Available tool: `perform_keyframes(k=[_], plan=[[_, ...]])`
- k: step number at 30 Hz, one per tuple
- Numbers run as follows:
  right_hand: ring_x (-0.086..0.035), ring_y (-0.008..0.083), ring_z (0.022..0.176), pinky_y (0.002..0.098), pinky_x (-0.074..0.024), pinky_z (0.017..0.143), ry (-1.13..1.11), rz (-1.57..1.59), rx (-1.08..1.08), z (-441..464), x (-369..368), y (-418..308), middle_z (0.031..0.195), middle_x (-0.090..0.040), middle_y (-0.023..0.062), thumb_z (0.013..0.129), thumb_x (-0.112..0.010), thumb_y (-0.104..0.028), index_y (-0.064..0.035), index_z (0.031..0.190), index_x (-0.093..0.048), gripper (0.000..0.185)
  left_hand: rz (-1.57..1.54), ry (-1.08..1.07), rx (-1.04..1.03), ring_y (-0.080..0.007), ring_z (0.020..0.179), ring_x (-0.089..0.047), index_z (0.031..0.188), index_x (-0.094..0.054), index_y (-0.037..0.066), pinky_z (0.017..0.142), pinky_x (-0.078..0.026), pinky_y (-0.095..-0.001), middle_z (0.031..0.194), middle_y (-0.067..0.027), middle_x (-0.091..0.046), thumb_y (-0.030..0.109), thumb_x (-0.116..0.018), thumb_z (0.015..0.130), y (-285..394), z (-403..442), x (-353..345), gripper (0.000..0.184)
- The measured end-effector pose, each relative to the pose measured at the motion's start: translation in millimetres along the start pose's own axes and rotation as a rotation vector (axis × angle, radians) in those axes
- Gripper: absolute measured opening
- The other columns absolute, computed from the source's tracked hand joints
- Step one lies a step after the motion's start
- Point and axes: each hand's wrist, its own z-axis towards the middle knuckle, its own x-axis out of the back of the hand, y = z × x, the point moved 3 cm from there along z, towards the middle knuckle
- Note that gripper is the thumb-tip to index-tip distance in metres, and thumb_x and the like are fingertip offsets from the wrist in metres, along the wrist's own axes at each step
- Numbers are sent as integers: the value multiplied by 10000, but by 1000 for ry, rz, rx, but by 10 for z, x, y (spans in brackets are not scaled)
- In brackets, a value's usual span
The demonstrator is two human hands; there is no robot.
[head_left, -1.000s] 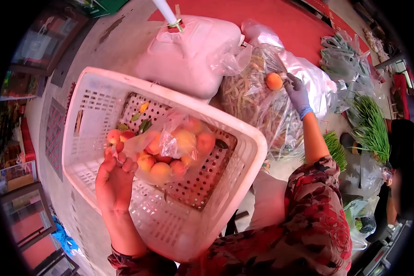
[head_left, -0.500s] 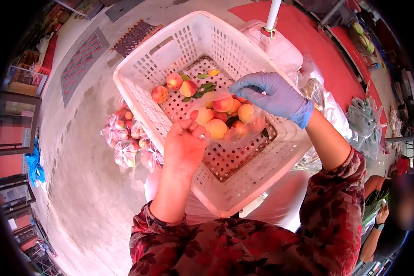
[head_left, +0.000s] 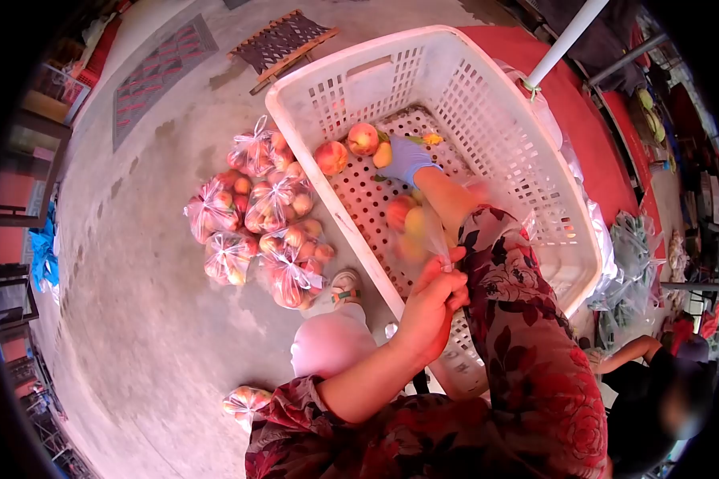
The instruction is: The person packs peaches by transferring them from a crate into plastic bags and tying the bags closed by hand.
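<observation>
My left grip [head_left: 435, 307] pinches the bag [head_left: 414, 227], its fruit toward twelve o'clock; my gloved right grip [head_left: 403, 157] has left it for the loose peaches [head_left: 362, 139] at nine o'clock, now within reach. Whether it holds one, I can't tell.

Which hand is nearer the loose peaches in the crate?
Right. The right hand is beside the loose peaches; the left hand is farther off, nearer the wearer, holding the bag.

Bagged peaches [head_left: 411, 223] are blurred, partly hidden by the right forearm [head_left: 449, 195].
</observation>
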Motion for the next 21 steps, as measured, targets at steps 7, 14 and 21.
perform_keyframes(k=[7, 14, 21], plan=[[-582, 211, 853, 320, -460, 768, -351, 949, 95, -961, 1157, 435, 952, -605, 117, 687, -637, -488, -34, 1098, -535, 621, -44, 23, -38, -70, 551, -326, 1222, -388, 51, 612, -324, -239, 664, 26, -374, 71, -450, 788, -3, 43, -11, 439], [-576, 287, 915, 379, -440, 833, -242, 49, 149, -2035, 909, 611, 986, -587, 152, 607, -695, -446, -83, 1138, -517, 667, -50, 10, -54, -55, 502, -327, 1258, -369, 63, 603, -347, -253, 636, 39, -366, 92, -464, 802, 9, 74, -16, 467], [-377, 318, 1149, 470, -323, 933, 269, -572, 171, -2184, 947, 867, 1202, -434, 140, 535, -740, -385, -96, 1258, -391, 853, -96, 38, -39, -62, 492, -315, 1221, -381, 60, 603, -338, -257, 635, 42, -350, 87, -457, 790, 11, 73, 6, 438]])
